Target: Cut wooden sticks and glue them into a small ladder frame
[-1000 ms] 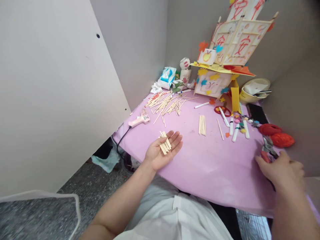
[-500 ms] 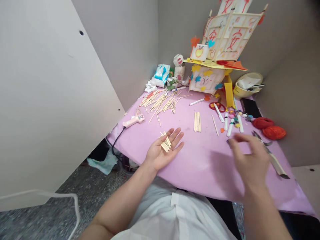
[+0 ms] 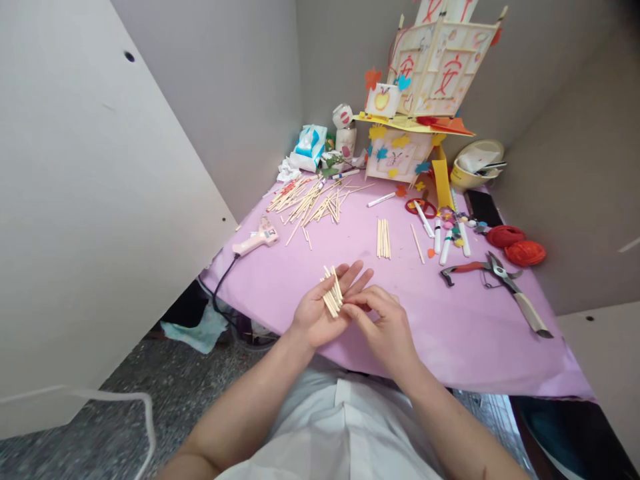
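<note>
My left hand (image 3: 320, 313) is palm up over the table's front edge, its thumb bent across a small bunch of short wooden sticks (image 3: 331, 297). Its other fingers stretch out to the right. My right hand (image 3: 385, 327) has come against the palm, thumb and forefinger pinched at the lower end of the rightmost stick in the bunch. Just beyond the hands, several cut sticks (image 3: 383, 239) lie side by side on the purple cloth (image 3: 280, 287). A single stick (image 3: 417, 243) is to their right. Red-handled pruning shears (image 3: 495, 267) lie spread apart farther right.
A pink glue gun (image 3: 257, 237) and a pile of loose sticks (image 3: 310, 200) lie on the left. A decorated paper-and-stick lantern tower (image 3: 400, 150) stands at the back. Markers (image 3: 445, 247), scissors (image 3: 420, 208) and red yarn (image 3: 525, 253) are on the right, before grey walls.
My right hand has moved left from beside the shears to the sticks in my left palm, uncovering the shears. My left hand still holds the bunch. The view has shifted slightly.
</note>
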Tool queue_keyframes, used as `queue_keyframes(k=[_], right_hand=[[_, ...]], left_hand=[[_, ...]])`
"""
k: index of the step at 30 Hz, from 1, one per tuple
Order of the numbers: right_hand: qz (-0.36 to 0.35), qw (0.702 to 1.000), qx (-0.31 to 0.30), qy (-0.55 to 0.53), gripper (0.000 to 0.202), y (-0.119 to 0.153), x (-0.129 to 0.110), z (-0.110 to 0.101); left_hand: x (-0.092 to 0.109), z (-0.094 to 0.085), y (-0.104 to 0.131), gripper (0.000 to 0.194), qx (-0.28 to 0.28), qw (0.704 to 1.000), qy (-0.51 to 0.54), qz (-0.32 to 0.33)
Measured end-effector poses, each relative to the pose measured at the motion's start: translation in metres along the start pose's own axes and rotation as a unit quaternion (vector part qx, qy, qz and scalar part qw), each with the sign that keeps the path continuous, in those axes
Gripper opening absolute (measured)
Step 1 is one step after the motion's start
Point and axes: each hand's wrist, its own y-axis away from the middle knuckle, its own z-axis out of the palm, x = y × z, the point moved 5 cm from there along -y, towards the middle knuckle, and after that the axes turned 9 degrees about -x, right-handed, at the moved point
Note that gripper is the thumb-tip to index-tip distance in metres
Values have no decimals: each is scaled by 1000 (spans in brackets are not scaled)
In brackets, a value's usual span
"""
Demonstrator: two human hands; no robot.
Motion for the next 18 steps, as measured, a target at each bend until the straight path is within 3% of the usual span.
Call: queue_keyframes(k=[18], right_hand=[[33,997,-20,-66,12,-1,16,11]], left_hand=[[-3,-8,-4,24,32,999,16,3]])
